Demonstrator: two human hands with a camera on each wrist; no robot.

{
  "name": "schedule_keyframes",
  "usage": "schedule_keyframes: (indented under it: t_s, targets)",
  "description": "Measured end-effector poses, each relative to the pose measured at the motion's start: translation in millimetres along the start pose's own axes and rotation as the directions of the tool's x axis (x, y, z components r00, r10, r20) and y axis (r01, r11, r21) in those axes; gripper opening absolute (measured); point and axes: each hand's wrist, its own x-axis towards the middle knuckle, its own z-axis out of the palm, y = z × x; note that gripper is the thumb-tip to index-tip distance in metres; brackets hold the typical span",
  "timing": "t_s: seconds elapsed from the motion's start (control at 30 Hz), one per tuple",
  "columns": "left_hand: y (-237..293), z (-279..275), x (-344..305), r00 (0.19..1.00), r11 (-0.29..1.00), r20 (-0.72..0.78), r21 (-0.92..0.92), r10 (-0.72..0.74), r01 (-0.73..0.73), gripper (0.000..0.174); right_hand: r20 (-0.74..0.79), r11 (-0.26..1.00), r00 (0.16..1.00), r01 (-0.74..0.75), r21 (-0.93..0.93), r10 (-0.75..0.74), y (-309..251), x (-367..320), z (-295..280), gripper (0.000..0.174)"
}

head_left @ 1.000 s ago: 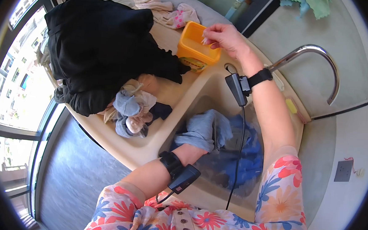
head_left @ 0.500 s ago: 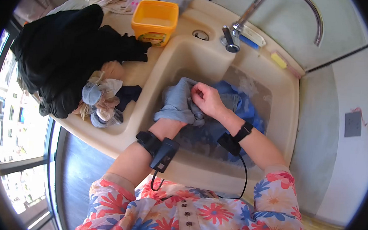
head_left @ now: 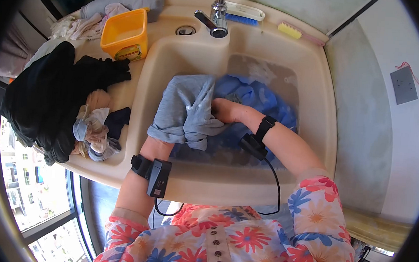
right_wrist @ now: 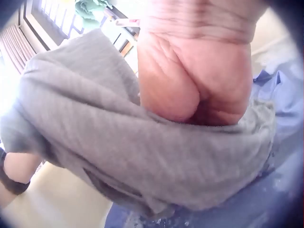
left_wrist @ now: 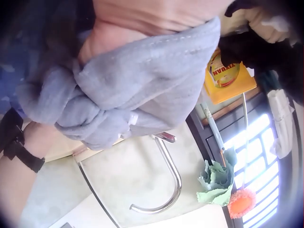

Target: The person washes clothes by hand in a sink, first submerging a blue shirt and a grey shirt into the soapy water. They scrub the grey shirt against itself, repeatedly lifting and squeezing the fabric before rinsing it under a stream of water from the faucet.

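A grey-blue cloth (head_left: 184, 105) is draped over my left hand, which it covers; only the wrist and heel of the hand (left_wrist: 114, 35) show, and the fingers are hidden. White specks lie on the cloth (left_wrist: 156, 80) in the left wrist view. At the cloth's right side my right hand (head_left: 227, 111) grips its fabric with curled fingers. In the right wrist view the fingers of that hand (right_wrist: 194, 80) disappear behind the grey fold (right_wrist: 142, 147). Blue clothing (head_left: 255, 95) lies in the water just beyond and beside both hands.
The sink (head_left: 313, 156) surrounds the hands, with a tap (head_left: 218, 16) behind. On the left counter stand a yellow tub (head_left: 125, 32), black clothing (head_left: 43, 97) and small bunched garments (head_left: 94, 129). Brushes (head_left: 243, 14) lie along the back rim.
My right hand has come from the yellow tub down to the grey-blue cloth. The head view has shifted, and the cloth now spreads wider over my left hand.
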Motion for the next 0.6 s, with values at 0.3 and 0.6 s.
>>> schedule_keyframes:
  t_s: [0.3, 0.6]
  targets:
    - [-36, -21, 8, 0.985, 0.721, 0.143, -0.672, -0.098, 0.169, 0.042, -0.365, 0.706, 0.882, 0.053, 0.707, 0.299, 36, -99, -115, 0.025]
    - [-1, 9, 25, 0.899, 0.79, 0.386, 0.608, -0.207, -0.079, 0.046, -0.409, 0.629, 0.888, 0.198, 0.752, 0.21, -34, -59, -75, 0.023]
